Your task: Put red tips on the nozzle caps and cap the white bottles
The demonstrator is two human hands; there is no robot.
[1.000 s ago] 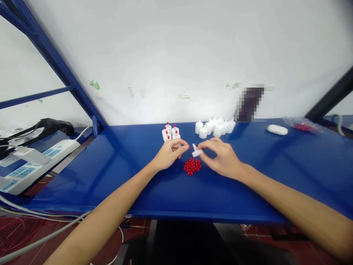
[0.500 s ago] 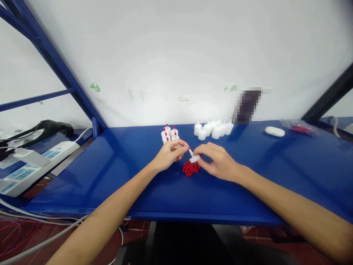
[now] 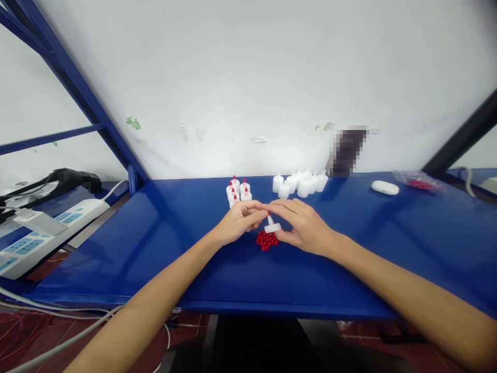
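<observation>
Between my hands, a white nozzle cap (image 3: 273, 227) with a wide round base and thin spout stands nearly upright above a pile of small red tip caps (image 3: 265, 242). A red tip sits on its spout. My left hand (image 3: 245, 220) is closed, its thumb and forefinger pinching at that tip. My right hand (image 3: 305, 223) spans the piece, fingertips over the top of the spout and thumb at the edge of the base. White nozzle caps with red tips (image 3: 244, 192) stand in a group beyond my left hand. Beyond my right hand are several white nozzle caps without red tips (image 3: 304, 186).
Everything stands on a blue table (image 3: 233, 280) against a white wall. A white oval case (image 3: 385, 187) and a clear plastic bag with red contents (image 3: 423, 182) lie at the right. Power strips (image 3: 58, 230) and cables are at the left, beside a blue frame post (image 3: 93, 93).
The nozzle cap has turned from tilted to nearly upright. My right fingers have shifted from gripping its base to reaching over the red tip. My left hand stays at the tip.
</observation>
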